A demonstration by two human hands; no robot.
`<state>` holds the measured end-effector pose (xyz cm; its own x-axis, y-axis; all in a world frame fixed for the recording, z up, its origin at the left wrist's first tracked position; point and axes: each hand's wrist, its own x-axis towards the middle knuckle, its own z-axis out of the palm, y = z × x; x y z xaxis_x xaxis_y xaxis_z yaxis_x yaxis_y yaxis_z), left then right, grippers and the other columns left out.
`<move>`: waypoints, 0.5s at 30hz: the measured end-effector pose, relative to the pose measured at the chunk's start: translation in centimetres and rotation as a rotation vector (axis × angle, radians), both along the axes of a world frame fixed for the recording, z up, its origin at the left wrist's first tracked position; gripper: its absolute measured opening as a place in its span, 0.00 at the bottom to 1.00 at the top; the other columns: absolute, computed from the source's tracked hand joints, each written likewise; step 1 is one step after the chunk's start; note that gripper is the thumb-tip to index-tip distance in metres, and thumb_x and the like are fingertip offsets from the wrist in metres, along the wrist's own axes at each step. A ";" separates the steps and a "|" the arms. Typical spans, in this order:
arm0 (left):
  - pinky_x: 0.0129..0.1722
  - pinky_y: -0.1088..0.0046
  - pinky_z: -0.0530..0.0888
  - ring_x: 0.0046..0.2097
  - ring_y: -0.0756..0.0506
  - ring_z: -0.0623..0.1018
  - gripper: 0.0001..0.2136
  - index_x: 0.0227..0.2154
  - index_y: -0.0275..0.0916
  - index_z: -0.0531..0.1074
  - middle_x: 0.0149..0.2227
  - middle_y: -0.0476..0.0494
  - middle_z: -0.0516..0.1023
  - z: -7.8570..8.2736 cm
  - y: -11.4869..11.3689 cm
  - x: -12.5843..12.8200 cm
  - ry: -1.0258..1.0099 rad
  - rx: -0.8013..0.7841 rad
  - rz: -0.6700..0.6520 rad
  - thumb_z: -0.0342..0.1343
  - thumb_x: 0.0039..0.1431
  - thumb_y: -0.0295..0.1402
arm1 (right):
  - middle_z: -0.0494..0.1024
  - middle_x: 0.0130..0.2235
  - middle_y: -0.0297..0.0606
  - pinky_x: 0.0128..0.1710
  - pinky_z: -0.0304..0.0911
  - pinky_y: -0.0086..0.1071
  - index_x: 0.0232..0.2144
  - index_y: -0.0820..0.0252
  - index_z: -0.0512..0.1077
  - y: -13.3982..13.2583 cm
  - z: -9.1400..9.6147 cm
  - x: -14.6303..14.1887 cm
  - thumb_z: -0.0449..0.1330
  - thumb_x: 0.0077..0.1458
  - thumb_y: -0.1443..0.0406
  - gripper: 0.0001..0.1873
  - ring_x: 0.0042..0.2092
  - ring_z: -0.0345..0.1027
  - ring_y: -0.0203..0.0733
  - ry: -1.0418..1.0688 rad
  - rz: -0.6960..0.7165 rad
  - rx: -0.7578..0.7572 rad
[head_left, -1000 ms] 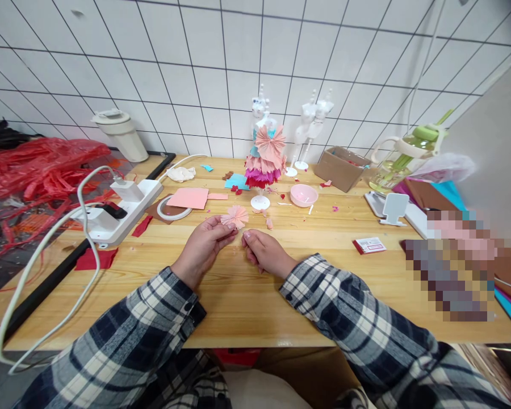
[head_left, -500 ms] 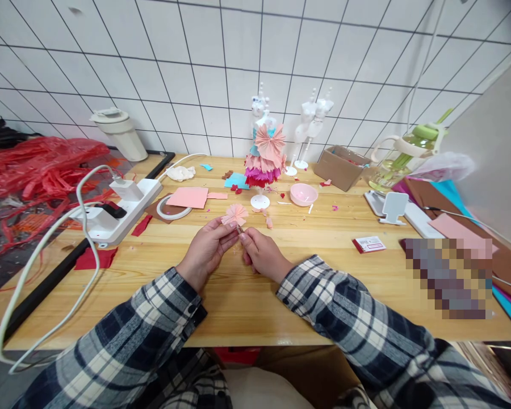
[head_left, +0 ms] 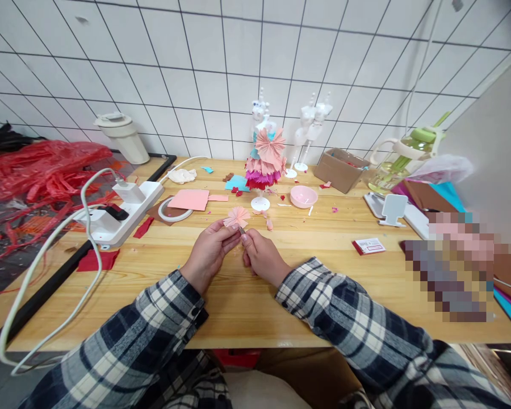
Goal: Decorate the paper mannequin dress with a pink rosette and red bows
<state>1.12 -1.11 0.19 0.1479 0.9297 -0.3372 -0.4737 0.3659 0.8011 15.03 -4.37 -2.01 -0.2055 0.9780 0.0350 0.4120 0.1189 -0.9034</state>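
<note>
- A pink paper fan is held just above the table, in front of the paper-dressed doll.
- Its lower edge is pinched by the left hand.
- Its base is also gripped by the right hand, at the fingertips.

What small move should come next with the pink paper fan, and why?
Probably press the pleats tight at the base of the pink paper fan: the left hand and right hand both pinch it there, fingertips meeting, and it stands spread open above them. The dress form behind carries a like fan, so this one seems nearly shaped.
</note>
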 end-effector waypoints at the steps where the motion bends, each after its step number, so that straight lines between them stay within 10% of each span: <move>1: 0.37 0.78 0.78 0.33 0.51 0.80 0.09 0.34 0.34 0.75 0.33 0.45 0.81 0.0 0.0 0.0 0.003 -0.001 0.000 0.66 0.48 0.23 | 0.66 0.19 0.25 0.23 0.52 0.27 0.31 0.54 0.55 0.0 0.0 0.0 0.42 0.68 0.58 0.13 0.19 0.61 0.34 -0.002 -0.002 0.004; 15: 0.38 0.78 0.78 0.33 0.52 0.80 0.10 0.34 0.34 0.75 0.32 0.47 0.80 -0.2 0.0 -0.1 -0.018 -0.003 0.002 0.65 0.47 0.22 | 0.66 0.19 0.25 0.21 0.53 0.26 0.31 0.54 0.56 0.0 0.1 0.0 0.42 0.68 0.57 0.14 0.16 0.59 0.32 0.011 0.007 -0.044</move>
<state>1.02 -1.07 -0.03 0.1519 0.9291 -0.3371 -0.4887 0.3670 0.7915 15.03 -4.39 -1.87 -0.2119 0.9773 -0.0054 0.4014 0.0820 -0.9122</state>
